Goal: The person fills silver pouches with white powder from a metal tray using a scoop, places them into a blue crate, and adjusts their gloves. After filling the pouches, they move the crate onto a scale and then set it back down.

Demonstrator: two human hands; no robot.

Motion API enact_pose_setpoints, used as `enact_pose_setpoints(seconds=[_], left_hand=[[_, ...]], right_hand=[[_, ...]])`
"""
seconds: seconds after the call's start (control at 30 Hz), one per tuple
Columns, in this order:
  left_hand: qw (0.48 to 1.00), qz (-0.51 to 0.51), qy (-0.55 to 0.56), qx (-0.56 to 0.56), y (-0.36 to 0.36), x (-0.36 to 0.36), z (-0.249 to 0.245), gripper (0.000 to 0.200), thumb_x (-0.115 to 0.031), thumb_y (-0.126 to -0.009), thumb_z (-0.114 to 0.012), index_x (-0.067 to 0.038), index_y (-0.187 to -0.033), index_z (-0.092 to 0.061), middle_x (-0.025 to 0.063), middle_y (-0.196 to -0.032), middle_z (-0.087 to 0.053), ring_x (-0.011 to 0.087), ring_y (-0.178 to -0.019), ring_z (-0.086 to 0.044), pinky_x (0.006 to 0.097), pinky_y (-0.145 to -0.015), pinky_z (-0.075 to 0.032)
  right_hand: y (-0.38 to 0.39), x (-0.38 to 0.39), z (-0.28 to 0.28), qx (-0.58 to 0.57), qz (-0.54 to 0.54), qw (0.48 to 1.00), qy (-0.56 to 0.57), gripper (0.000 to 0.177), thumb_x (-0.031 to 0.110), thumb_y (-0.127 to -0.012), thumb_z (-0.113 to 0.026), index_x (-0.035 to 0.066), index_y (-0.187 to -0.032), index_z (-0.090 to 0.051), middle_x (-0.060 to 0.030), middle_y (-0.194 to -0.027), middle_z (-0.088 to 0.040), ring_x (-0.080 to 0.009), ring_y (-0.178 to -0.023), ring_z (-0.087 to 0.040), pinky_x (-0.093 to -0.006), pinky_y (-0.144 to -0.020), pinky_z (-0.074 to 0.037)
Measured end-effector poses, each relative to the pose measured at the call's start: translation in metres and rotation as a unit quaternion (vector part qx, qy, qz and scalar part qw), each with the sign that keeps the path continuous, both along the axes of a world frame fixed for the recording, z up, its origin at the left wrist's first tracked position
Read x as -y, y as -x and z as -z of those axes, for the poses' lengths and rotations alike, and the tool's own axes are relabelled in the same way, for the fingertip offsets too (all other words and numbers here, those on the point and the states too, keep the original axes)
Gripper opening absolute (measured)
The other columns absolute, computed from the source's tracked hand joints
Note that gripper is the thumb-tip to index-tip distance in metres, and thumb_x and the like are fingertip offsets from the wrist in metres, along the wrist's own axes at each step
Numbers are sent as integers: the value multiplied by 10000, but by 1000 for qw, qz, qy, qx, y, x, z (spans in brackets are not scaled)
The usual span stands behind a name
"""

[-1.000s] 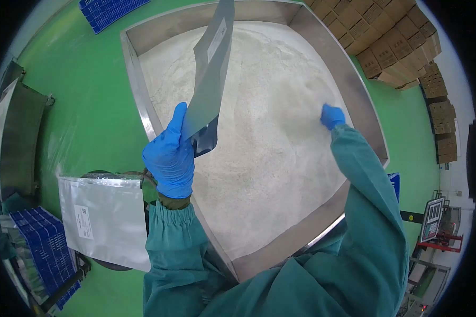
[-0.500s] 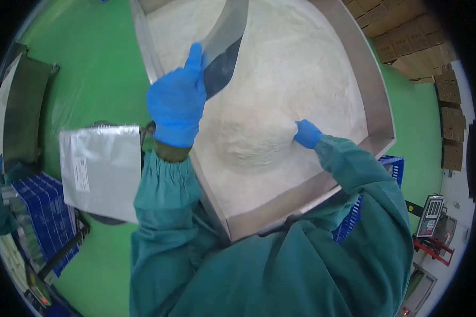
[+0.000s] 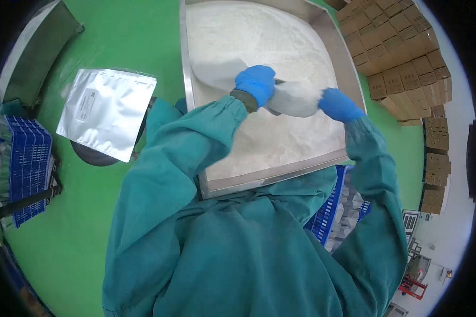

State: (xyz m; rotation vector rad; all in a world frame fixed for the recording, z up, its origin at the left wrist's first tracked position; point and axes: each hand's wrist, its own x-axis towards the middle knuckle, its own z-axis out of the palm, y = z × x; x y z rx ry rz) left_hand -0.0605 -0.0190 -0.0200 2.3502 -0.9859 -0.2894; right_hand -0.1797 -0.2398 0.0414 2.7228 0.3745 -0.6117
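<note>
My left hand (image 3: pixel 255 86), gloved in blue, is closed around the handle end of a metal scoop (image 3: pixel 273 111). Only bits of grey metal show beside the glove. A heap of white powder (image 3: pixel 296 100) reaches from the scoop toward my right hand (image 3: pixel 341 105). That hand, also in a blue glove, has its fingers curled in at the heap's right end; I cannot tell what they grip. Both hands are over a large metal tray (image 3: pixel 259 185) spread with the same white powder. A grey shaded hollow lies left of my left hand.
A silver pouch with a label (image 3: pixel 111 113) lies on a dark round support to the left. Blue crates stand at far left (image 3: pixel 29 164) and below the tray's right corner (image 3: pixel 325 211). Stacked cartons (image 3: pixel 402 63) fill the right side, above a green floor (image 3: pixel 84 211).
My left hand has swung the scoop from pointing up the tray to pointing right, toward my right hand. My view has shifted, and both hands are now closer together.
</note>
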Motion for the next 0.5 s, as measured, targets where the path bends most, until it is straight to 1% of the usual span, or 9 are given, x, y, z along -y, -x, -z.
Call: enact_pose_setpoints(seconds=[0.07, 0.1, 0.17, 0.2, 0.27, 0.33, 0.4, 0.47, 0.5], left_hand=[[999, -25, 23, -4, 7, 2, -34, 211, -232, -794, -520, -63, -865, -625, 152, -888, -617, 332, -834, -596, 410, -715, -481], [998, -44, 42, -20, 7, 3, -48, 216, -224, -797, -510, -53, -861, -624, 161, -888, -616, 338, -837, -595, 412, -719, -480], [999, -37, 9, -25, -2, 3, -57, 224, -226, -800, -503, -44, -848, -625, 178, -884, -613, 350, -850, -590, 415, -723, -478], [998, -57, 18, -32, -10, 6, -44, 227, -228, -804, -499, -46, -848, -628, 180, -871, -612, 352, -837, -588, 418, -726, -474], [996, -75, 26, -40, -32, 13, -10, 230, -229, -809, -495, -48, -848, -631, 183, -857, -611, 353, -823, -587, 421, -728, -470], [994, -54, 67, 60, -59, 11, 33, 249, -245, -818, -490, -39, -839, -627, 176, -826, -607, 351, -804, -577, 425, -737, -459], [997, -8, 38, 63, -71, -4, 25, 226, -229, -805, -499, -44, -824, -629, 171, -835, -613, 344, -798, -587, 424, -725, -468], [997, 32, 18, 67, -73, -8, 13, 204, -212, -792, -509, -48, -810, -630, 166, -843, -619, 336, -792, -596, 423, -713, -477], [996, 5, 33, 80, -69, -14, 8, 233, -238, -810, -501, -37, -819, -618, 168, -845, -607, 340, -795, -578, 426, -719, -461]], right_hand=[[-31, -62, -25, 42, 190, 980, -36, 214, 184, -759, -524, 57, -875, -652, -161, -903, -631, -327, -826, -605, -393, -724, -484], [-36, -66, -36, 51, 185, 981, -36, 214, 184, -759, -524, 57, -875, -652, -161, -903, -631, -327, -826, -605, -393, -724, -484], [-44, -72, -50, 68, 178, 980, 57, 316, 315, -798, -478, 39, -825, -629, -176, -858, -618, -346, -796, -598, -427, -698, -472], [-43, -58, -66, 41, 133, 988, 60, 264, 276, -799, -493, 59, -836, -637, -167, -853, -621, -338, -776, -605, -425, -674, -482], [-26, -26, -102, 39, 95, 983, 150, 201, 209, -787, -514, 68, -838, -648, -168, -827, -625, -327, -768, -608, -412, -654, -492], [-17, 4, -96, 31, 131, 979, 151, 197, 186, -778, -514, 67, -850, -654, -158, -874, -629, -323, -785, -614, -404, -673, -495], [-6, 29, -42, -26, 192, 974, 116, 199, 166, -772, -513, 67, -863, -659, -148, -915, -633, -316, -802, -621, -395, -698, -498], [4, 51, 88, -126, 230, 963, 55, 214, 186, -763, -518, 69, -875, -658, -146, -909, -635, -306, -831, -618, -392, -712, -493], [22, 65, 174, -106, 147, 983, 23, 257, 235, -761, -509, 71, -900, -651, -149, -925, -631, -306, -858, -611, -409, -731, -483]])
